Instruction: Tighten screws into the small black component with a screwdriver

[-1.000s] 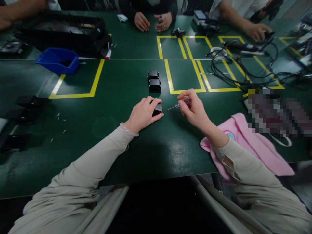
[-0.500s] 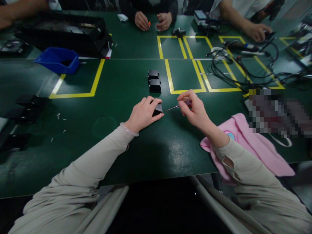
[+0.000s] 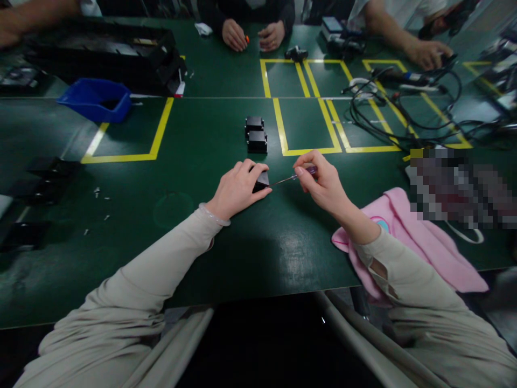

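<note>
On the green table, my left hand [image 3: 238, 188] is closed around a small black box [image 3: 262, 180], thumb along its near side and fingers over the top, covering much of it. My right hand [image 3: 321, 180] pinches the purple handle of a screwdriver [image 3: 287, 179]. Its thin shaft points left, with the tip at the box's right edge beside my left thumb. Just beyond my left hand, two similar black boxes [image 3: 256, 141] stand one behind the other, with small bright screws at their sides.
Loose screws [image 3: 97, 192] and more black parts [image 3: 40, 188] lie on the left. A blue bin [image 3: 97, 99] sits before a long black housing [image 3: 161, 56]. Right are a pink cloth [image 3: 420, 237] and tangled cables [image 3: 404, 102]. Co-workers' hands [image 3: 271, 36] rest across the table.
My hands, the box and the screwdriver hold nearly the same positions. At the far right, a co-worker's hand has shifted slightly.
</note>
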Available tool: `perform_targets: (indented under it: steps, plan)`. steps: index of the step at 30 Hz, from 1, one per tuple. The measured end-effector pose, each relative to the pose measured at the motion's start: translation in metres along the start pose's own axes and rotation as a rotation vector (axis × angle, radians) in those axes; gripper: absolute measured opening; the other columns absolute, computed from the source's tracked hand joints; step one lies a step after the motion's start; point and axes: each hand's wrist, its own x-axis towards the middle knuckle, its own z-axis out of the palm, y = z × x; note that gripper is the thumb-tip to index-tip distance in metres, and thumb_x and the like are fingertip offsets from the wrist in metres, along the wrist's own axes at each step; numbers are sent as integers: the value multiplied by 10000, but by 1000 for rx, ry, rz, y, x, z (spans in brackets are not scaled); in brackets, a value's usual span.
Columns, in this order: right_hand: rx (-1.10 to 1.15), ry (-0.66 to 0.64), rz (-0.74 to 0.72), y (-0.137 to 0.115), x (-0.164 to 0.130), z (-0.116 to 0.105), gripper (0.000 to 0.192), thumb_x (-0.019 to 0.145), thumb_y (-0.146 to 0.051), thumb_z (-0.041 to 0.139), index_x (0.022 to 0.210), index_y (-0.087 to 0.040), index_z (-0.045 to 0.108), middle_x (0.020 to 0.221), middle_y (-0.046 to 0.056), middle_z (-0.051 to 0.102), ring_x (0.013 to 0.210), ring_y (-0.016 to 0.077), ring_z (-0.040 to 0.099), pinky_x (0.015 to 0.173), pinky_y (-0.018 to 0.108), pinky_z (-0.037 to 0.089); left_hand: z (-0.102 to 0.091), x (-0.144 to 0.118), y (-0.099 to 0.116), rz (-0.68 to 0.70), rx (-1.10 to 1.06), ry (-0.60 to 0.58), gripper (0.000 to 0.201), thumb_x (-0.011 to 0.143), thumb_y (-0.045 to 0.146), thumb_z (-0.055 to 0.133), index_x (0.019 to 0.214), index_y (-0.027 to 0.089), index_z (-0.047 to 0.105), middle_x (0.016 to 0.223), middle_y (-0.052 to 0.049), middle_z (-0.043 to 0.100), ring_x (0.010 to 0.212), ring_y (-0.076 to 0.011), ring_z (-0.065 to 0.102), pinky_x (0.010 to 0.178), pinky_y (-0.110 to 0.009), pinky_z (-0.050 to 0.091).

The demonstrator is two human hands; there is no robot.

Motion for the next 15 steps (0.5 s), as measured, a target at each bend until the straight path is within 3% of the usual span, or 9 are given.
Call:
perform_targets:
  steps: [3,9,15]
  plan:
    - [1,-6,-8,0,1,0,265,1037,-487,561,952,-237,541,691,-40,534,590,126,542,554,284,390,1,0,0,-2,0,3,470,986,463,631,1375,220,532,1264,-122,618,1135,-288,596,880,-377,524]
    - [15,15,-4,2,-1,1,219,1038,-456,558,1065,-239,552,776,-21,555,648,140,568,564,287,412,0,0,0,5,11,5,471,988,466,630,1373,212,535,1258,-124,625,1124,-287,603,862,-378,531]
    - [-1,-1,-16,1,0,0,241,1034,-463,572,938,-244,542,695,-37,540,597,132,553,560,290,390,0,0,0,4,0,5,472,983,461,636,1376,219,531,1265,-124,620,1127,-289,602,861,-375,528]
